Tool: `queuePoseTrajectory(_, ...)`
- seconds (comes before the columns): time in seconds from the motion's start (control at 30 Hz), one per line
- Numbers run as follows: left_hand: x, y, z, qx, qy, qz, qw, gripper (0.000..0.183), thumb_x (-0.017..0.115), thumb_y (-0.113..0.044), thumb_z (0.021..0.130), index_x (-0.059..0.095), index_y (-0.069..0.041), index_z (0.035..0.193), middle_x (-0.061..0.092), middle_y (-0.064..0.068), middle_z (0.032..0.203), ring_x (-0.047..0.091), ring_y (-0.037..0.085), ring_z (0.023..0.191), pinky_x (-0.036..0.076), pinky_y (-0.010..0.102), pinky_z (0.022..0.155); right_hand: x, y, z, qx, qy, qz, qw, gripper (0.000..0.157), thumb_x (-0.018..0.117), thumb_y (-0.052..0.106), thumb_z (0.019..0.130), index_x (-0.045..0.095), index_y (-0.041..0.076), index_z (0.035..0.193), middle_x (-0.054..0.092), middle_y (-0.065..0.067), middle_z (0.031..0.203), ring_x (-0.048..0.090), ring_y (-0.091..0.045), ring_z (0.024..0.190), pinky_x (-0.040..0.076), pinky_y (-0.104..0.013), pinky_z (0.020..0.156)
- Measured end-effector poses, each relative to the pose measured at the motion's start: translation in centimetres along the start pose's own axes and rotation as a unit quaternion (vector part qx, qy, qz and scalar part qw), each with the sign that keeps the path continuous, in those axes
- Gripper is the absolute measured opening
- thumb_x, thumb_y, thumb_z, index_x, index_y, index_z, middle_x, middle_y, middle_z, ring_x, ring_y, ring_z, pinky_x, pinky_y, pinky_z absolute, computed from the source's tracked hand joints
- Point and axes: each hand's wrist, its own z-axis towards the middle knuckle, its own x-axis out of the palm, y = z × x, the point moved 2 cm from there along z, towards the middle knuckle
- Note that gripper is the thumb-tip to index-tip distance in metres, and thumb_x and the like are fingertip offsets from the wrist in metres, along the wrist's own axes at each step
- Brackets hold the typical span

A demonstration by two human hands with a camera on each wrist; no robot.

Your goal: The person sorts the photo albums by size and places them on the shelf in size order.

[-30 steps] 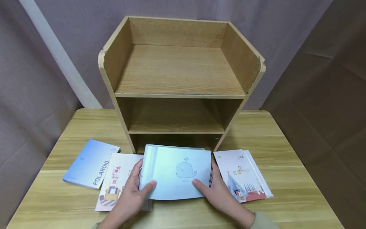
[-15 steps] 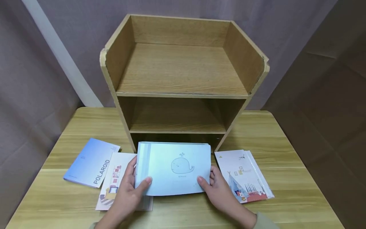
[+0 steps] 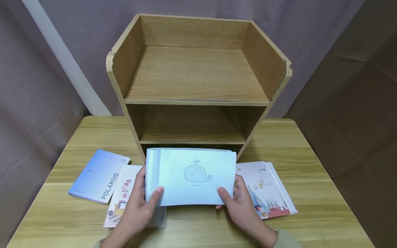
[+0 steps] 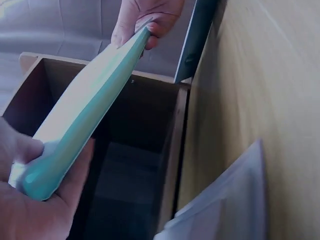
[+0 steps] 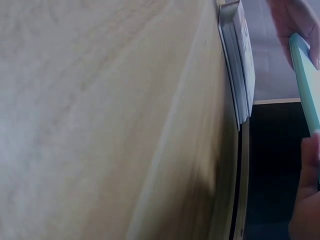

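A light-blue photo album (image 3: 192,175) with a line-drawn whale on its cover is held in front of the shelf's bottom compartment, raised off the table. My left hand (image 3: 138,206) grips its left end, thumb on the cover and fingers behind. At the right end my right hand (image 3: 242,206) pinches it, thumb on top near the lower corner. The left wrist view shows the album's pale green edge (image 4: 95,110) bowed between both hands. Most fingers behind it are hidden in the head view.
A wooden shelf unit (image 3: 198,75) stands at the back of the table (image 3: 310,193). To the left lie a blue POLAROID album (image 3: 96,175) and, partly under my left hand, a white illustrated one (image 3: 116,206). Another white illustrated album (image 3: 266,193) lies to the right.
The blue album has moved up and slightly away, toward the shelf, and its front tilts more. My right hand has shifted a little to the right. The other albums stay put.
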Motion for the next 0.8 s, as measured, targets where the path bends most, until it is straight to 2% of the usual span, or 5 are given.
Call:
queuePoseTrajectory(0.17,0.1,-0.9,0.1,0.059,0.013,0.158,0.9856,0.096,0.069,-0.013,0.090,0.000,-0.025,0.156,0.031,0.011,0.151,0.051,0.021,0.117,0.048,0.038,0.095,-0.2,0.3,0.3,-0.034,-0.030,-0.010,0.999,0.038,0.053,0.005,0.099,0.031,0.004,0.130,0.060,-0.022,0.112,0.066,-0.028,0.074,0.056,-0.045,0.052)
queuePoseTrajectory(0.3,0.5,-1.6,0.0,0.068,0.016,0.225,0.9717,0.120,0.082,-0.016,0.079,-0.012,-0.017,0.154,0.019,0.020,0.156,0.046,0.028,0.123,0.040,0.041,0.103,-0.3,0.8,0.6,-0.057,-0.063,-0.017,0.996,0.038,0.054,0.001,0.097,0.035,0.001,0.130,0.062,-0.024,0.107,0.065,-0.027,0.071,0.055,-0.045,0.050)
queuePoseTrajectory(0.5,1.1,-2.0,0.0,0.109,0.016,0.260,0.9592,0.133,0.088,-0.010,0.069,-0.016,-0.005,0.151,0.004,0.023,0.157,0.027,0.033,0.134,0.012,0.012,0.109,-0.9,1.8,0.8,-0.095,-0.074,-0.032,0.992,0.039,0.052,-0.004,0.097,0.034,-0.003,0.130,0.062,-0.022,0.105,0.065,-0.023,0.072,0.055,-0.042,0.051)
queuePoseTrajectory(0.63,1.1,-2.8,0.5,0.155,-0.005,0.264,0.9519,0.132,0.089,-0.004,0.065,-0.011,0.001,0.150,0.014,0.027,0.151,0.033,0.034,0.127,0.017,0.010,0.107,-1.1,2.6,1.1,-0.109,-0.072,-0.045,0.990,0.039,0.051,-0.005,0.097,0.032,-0.004,0.131,0.063,-0.019,0.107,0.066,-0.022,0.073,0.056,-0.040,0.053)
queuePoseTrajectory(0.8,0.7,-4.3,1.6,0.206,-0.026,0.265,0.9414,0.131,0.090,-0.001,0.062,-0.007,0.002,0.151,0.014,0.027,0.152,0.031,0.036,0.129,0.023,0.021,0.110,-1.2,4.4,2.0,-0.149,-0.078,-0.051,0.984,0.042,0.050,-0.009,0.095,0.032,-0.002,0.133,0.061,-0.018,0.114,0.067,-0.024,0.084,0.057,-0.038,0.056)
